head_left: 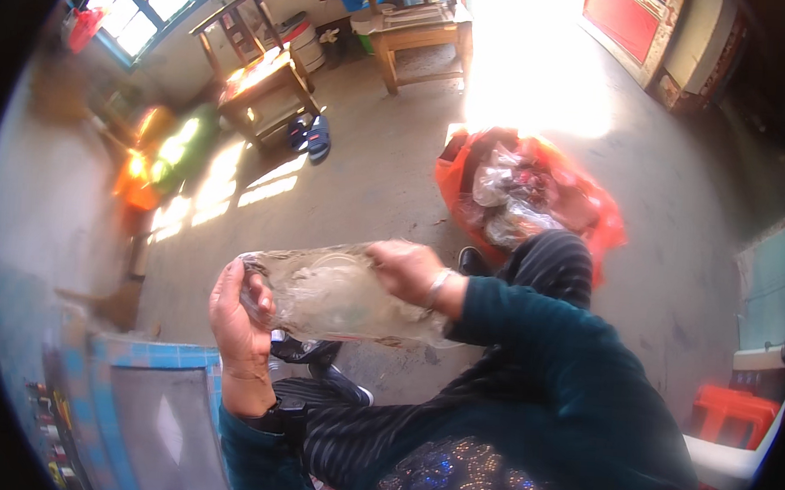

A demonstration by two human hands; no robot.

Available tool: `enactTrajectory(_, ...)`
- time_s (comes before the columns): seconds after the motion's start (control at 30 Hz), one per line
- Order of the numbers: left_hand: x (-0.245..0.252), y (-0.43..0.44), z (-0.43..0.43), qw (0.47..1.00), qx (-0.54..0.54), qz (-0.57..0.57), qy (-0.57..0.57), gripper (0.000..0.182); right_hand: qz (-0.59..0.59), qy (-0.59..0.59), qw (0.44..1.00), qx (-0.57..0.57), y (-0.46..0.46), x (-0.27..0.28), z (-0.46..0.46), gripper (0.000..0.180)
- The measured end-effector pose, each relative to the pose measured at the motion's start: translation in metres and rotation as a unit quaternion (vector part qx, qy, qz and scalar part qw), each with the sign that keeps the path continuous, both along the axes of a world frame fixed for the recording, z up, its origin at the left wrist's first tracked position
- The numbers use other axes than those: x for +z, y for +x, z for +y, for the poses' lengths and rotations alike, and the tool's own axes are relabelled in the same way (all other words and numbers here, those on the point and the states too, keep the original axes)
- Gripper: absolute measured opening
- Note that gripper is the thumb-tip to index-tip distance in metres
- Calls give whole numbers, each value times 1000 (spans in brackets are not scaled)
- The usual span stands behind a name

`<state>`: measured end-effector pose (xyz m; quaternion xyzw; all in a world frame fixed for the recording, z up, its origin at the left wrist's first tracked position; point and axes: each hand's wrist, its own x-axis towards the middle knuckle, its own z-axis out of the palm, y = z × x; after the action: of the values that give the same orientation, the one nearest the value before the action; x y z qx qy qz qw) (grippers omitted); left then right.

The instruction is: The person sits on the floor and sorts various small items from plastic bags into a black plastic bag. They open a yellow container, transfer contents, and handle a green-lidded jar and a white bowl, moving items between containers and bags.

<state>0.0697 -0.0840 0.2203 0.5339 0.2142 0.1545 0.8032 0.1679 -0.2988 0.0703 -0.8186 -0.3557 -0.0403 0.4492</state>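
Observation:
Between my hands a crumpled clear plastic bag [335,295] is stretched out sideways above my lap. My left hand [240,310] grips its left end, thumb and fingers pinched on the film. With my right hand [408,269] I hold its upper right edge; the fingertips are blurred. Beyond my knee, a red plastic bag [600,210] stands on the floor with its mouth wide. Crumpled clear plastic bags [513,198] lie inside it. Below my left hand, a black bag [302,348] shows partly near my foot.
Two wooden chairs [268,69] [419,34] stand at the back, with dark slippers [318,139] by the left one. A blue-tiled, framed panel [163,352] is close on my left. At right are a red plastic stool [736,407] and a white curved rail [720,454].

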Motion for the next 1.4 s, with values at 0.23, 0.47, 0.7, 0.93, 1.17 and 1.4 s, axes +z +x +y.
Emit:
enactTrajectory(0.23, 10, -11, 9, 999, -22, -16, 24, 16, -114, -160, 970, -144, -3, 4, -63, 68)
enactTrajectory(0.47, 3, -35, 27, 993, -59, -15, 103, 17, -55, -168, 963, -204, 9, 14, -77, 68)
enactTrajectory(0.7, -25, -50, 47, 987, -103, -89, 84, 24, 140, -479, 866, -40, 20, 49, -69, 23)
enactTrajectory(0.93, -59, -46, -3, 942, -277, -153, 113, 81, -125, -268, 954, 50, -23, 25, -25, 14)
enactTrajectory(1.17, -71, -26, -16, 970, -221, 46, 93, 97, -317, 11, 947, 50, -40, 26, -13, 23)
enactTrajectory(1.4, -106, -35, -19, 693, -399, 24, 599, 84, -187, 195, 912, 310, -66, 37, 33, 23)
